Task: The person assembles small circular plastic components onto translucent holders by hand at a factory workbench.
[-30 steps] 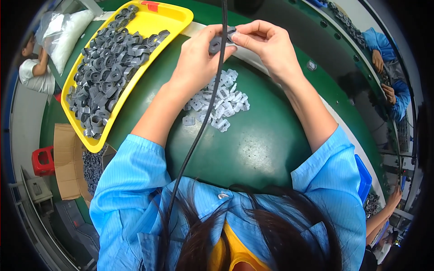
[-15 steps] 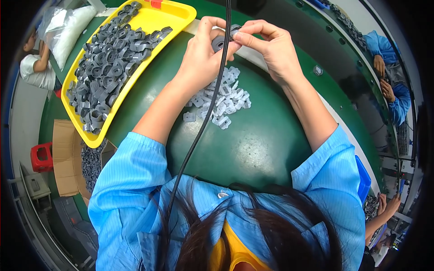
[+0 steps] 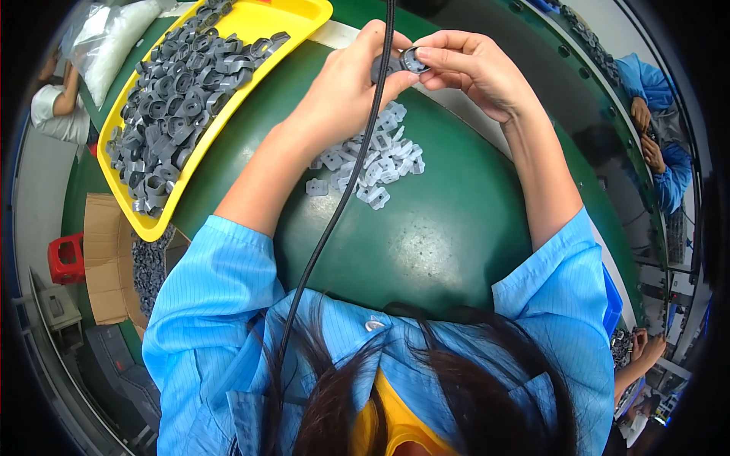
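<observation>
Between my two hands, above the far part of the green table, is a dark grey plastic part (image 3: 411,61) with a ring-shaped end. My left hand (image 3: 356,74) is closed around its left side, fingers partly hidden behind it. The thumb and fingertips of my right hand (image 3: 470,72) pinch its right end. Just below the hands lies a loose pile of small pale, translucent plastic pieces (image 3: 380,163), with one piece (image 3: 316,187) apart at the left. A black cable hangs across the view in front of my left hand.
A yellow tray (image 3: 207,129) heaped with grey plastic parts (image 3: 171,106) stands at the left. Beyond it are a clear plastic bag (image 3: 114,45), a cardboard box (image 3: 106,258) and a red stool (image 3: 67,258). A dark conveyor (image 3: 608,114) runs along the right; co-workers' hands (image 3: 646,133) show past it.
My right hand has moved slightly right and down, its fingers now on the ring-shaped end. The grey part has turned, showing its ring opening. The whole view has shifted a little.
</observation>
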`<state>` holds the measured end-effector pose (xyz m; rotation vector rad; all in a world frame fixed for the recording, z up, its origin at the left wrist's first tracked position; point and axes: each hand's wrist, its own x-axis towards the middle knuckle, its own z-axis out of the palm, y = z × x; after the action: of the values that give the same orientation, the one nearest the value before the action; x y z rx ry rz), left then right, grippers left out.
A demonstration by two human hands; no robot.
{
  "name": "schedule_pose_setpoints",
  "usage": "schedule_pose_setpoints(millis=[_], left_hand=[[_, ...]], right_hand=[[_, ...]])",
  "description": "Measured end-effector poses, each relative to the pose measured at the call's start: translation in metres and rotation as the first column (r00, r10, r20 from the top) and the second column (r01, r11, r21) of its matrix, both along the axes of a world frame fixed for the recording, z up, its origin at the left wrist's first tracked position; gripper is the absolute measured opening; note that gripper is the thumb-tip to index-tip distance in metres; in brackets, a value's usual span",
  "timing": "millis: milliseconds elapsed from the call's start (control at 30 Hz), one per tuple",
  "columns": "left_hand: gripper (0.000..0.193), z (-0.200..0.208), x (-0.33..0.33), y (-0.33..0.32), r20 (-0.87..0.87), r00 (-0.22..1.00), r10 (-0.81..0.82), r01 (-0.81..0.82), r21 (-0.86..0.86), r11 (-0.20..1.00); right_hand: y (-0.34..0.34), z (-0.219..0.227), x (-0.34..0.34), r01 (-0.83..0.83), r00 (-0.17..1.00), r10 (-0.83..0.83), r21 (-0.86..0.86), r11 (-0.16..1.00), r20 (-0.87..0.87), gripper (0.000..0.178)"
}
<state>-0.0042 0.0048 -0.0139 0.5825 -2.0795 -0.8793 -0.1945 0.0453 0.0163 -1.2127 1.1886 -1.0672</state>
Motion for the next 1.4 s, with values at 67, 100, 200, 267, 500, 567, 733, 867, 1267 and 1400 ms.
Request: schedule_pose_setpoints(millis=[67, 100, 200, 267, 500, 567, 733, 867, 1267, 1400], left_hand=[[0.033, 0.006, 0.004, -0.002, 0.032, 0.992, -0.119, 0.11, 0.213, 0.971], [0.037, 0.005, 0.006, -0.004, 0.018, 0.988, -0.153, 0.147, 0.187, 0.971], [0.035, -0.001, 0.008, -0.008, 0.05, 0.984, -0.173, 0.172, 0.039, 0.984], [0.032, 0.0, 0.006, -0.009, 0.059, 0.986, -0.157, 0.162, -0.079, 0.984], [0.026, 0.008, 0.008, -0.011, -0.11, 0.984, -0.14, 0.173, 0.403, 0.899], [0.026, 0.006, 0.01, -0.014, -0.14, 0.983, -0.116, 0.165, 0.423, 0.891], [0.024, 0.009, 0.01, -0.012, -0.18, 0.981, -0.074, 0.158, 0.52, 0.839], [0.024, 0.013, 0.001, -0.003, -0.117, 0.993, 0.025, 0.019, 0.365, 0.931], [0.03, 0.002, 0.014, -0.018, -0.066, 0.998, -0.022, 0.055, 0.554, 0.83], [0.034, -0.009, 0.013, -0.031, -0.1, 0.992, 0.078, -0.015, 0.518, 0.855]], right_hand=[[0.005, 0.003, -0.002, -0.023, 0.999, 0.023, 0.001, 1.0, -0.027, 0.027], [0.004, 0.005, -0.002, -0.061, 0.997, 0.061, -0.001, 0.998, -0.055, 0.027], [0.003, 0.007, 0.0, -0.098, 0.979, 0.103, 0.036, 0.995, -0.178, 0.025], [0.005, 0.004, 0.007, -0.058, 0.975, 0.056, -0.008, 0.998, -0.213, 0.021], [0.014, 0.001, 0.037, 0.111, 0.755, -0.443, -0.571, 0.813, -0.484, 0.019], [0.006, -0.001, 0.027, 0.118, 0.879, -0.312, -0.471, 0.874, -0.36, 0.018], [0.003, -0.002, 0.017, 0.058, 0.998, -0.057, -0.136, 0.989, 0.013, 0.019], [-0.001, -0.014, 0.015, 0.09, 0.996, -0.091, -0.325, 0.942, 0.012, 0.018], [-0.011, -0.019, -0.001, 0.172, 0.985, -0.171, -0.062, 0.983, 0.016, 0.026], [-0.026, -0.051, -0.038, 0.337, 0.757, -0.409, -0.231, 0.913, -0.51, 0.027]])
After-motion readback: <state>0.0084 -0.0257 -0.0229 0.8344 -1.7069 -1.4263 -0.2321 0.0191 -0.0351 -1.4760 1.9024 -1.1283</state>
